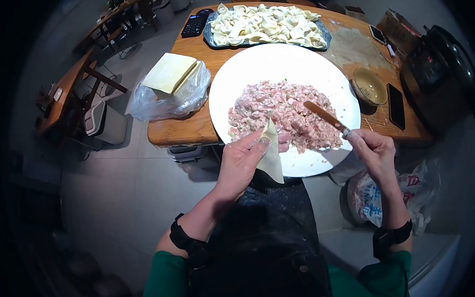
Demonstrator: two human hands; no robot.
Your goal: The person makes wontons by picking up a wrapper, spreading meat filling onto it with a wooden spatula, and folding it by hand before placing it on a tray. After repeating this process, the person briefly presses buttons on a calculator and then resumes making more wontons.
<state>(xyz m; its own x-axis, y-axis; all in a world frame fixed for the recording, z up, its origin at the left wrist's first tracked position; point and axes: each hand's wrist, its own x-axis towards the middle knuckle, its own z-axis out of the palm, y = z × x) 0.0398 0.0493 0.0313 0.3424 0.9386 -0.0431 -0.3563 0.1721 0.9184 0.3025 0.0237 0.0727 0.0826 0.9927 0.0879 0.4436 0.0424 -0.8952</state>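
Note:
My left hand [244, 160] pinches a pale wonton wrapper [271, 160] that hangs down over the near rim of a big white plate [281, 63]. On that plate lies a wide heap of minced meat [283, 107] with green flecks. My right hand [372, 151] is closed around the end of a narrow spreader [324, 115], its brown flat blade pointing up and left above the meat. A square stack of wrappers [170, 72] rests on a clear plastic bag [186, 98] to the left of the plate.
Behind the plate, a dark tray [208, 37] carries many folded wontons [264, 24]. To the right are a small bowl [370, 86], a phone [396, 106] and a black cooker [438, 68]. A calculator [194, 25] sits at the back left of the wooden table [163, 131].

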